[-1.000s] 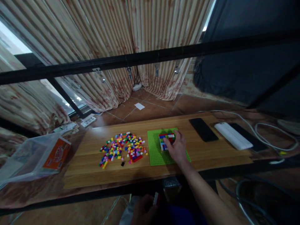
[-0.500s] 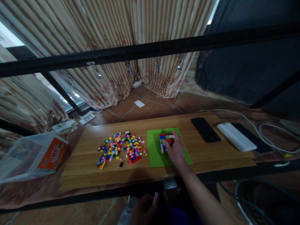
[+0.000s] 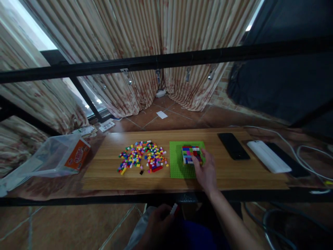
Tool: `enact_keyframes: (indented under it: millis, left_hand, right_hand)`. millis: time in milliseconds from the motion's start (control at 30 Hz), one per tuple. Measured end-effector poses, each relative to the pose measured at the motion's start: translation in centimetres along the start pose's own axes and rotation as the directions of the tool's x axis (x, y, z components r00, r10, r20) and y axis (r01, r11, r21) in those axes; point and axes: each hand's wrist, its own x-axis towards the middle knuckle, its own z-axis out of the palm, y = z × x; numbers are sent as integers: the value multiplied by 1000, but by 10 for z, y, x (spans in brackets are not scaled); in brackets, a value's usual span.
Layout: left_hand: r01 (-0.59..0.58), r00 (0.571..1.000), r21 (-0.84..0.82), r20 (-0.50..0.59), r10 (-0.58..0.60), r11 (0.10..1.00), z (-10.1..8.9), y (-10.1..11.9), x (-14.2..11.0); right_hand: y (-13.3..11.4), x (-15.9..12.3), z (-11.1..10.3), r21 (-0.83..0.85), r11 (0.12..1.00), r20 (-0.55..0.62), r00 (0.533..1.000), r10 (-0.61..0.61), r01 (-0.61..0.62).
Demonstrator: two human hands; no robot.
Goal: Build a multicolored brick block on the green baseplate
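Right hand has shifted rightward, half-open at the brick block — left hand pinches white-and-red bricks.

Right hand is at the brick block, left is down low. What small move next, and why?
Probably raise the left hand toward the brick block. It holds a white and red piece below the edge of the wooden board, while the right hand is already at the block on the green baseplate.
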Motion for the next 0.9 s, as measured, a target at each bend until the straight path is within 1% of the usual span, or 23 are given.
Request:
enact_keyframes:
  millis: [33, 67, 100, 133, 200, 233, 300, 367, 467, 600, 667, 767, 833, 900]
  left_hand:
    - [2, 1000, -5, -4, -2, 1000, -1, 3, 1]
    - [3, 1000, -10, -10, -3, 1000, -2, 7, 2]
    - [2, 1000, -12, -17, -3, 1000, -3, 12, 3]
    - [-10, 999, -18, -32, 9, 1000, -4, 18, 5]
    - [-80, 996, -11, -41, 79, 997, -6, 31, 9]
    - [-105, 994, -20, -38, 105, 994, -6, 37, 12]
    - [-134, 991, -34, -30, 133, 990, -5, 49, 16]
    - [-154, 988, -16, -10, 154, 988, -5, 59, 18]
    - [-212, 976, -25, -50, 210, 977, -4, 70, 16]
    - [-253, 964, -121, -113, 240, 960, -3, 78, 11]
    - [-241, 969, -175, -104, 225, 955, 0, 79, 9]
    - [-179, 983, -221, -78, 166, 959, 3, 77, 8]
    - [-147, 988, -202, -70, 135, 968, 4, 75, 7]
    - [-143, 989, -166, -65, 134, 976, 4, 73, 6]
  right_hand:
    - [-3, -12, -5, 59, 997, 61, 997, 49, -53]
    - [-5, -24, -10, 130, 983, 156, 982, 105, -126]
    - [-7, -37, -14, 185, 961, 257, 954, 156, -207]
    - [-8, -50, -18, 216, 933, 328, 921, 209, -288]
    - [-13, -71, -23, 266, 877, 431, 863, 264, -401]
    - [-16, -79, -25, 284, 853, 464, 841, 278, -438]
    - [-23, -88, -29, 312, 823, 519, 810, 272, -475]
    - [-31, -92, -33, 324, 811, 556, 792, 253, -487]
    - [-41, -95, -38, 345, 779, 588, 768, 256, -524]
    - [-50, -101, -38, 427, 670, 576, 754, 316, -607]
    - [-53, -105, -36, 467, 620, 581, 747, 323, -631]
    - [-55, -111, -32, 497, 569, 615, 728, 302, -655]
    - [-55, -115, -30, 492, 557, 639, 712, 292, -670]
    - [-55, -118, -30, 464, 560, 667, 687, 289, -687]
